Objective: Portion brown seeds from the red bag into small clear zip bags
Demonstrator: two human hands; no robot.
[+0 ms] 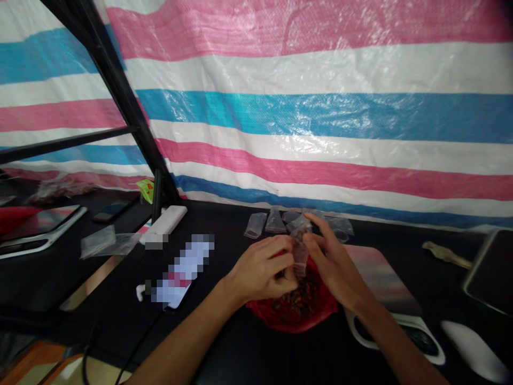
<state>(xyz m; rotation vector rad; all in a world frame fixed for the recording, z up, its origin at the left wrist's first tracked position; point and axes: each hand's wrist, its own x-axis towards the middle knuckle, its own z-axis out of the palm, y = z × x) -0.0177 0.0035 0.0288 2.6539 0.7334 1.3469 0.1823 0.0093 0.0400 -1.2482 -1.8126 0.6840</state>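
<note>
A small clear plastic bag [300,258] hangs between my hands, tilted above a red plastic bag [302,324] full of small brown and reddish dried pieces [298,302]. My left hand [262,268] has its fingers curled in at the clear bag's left side; its fingertips are partly hidden. On the other side, my right hand [332,263] grips the same bag's upper part between thumb and fingers. Some dark bits seem to show inside the clear bag, though blur hides how many. Several more small clear bags [255,224] lie just behind.
To the right are a kitchen scale [380,278], a white mouse [475,347] and a dark screen device [491,272]. A phone [182,283], an earbud [140,292] and a white power bank [164,223] lie left. Striped sheeting [320,117] backs the black table.
</note>
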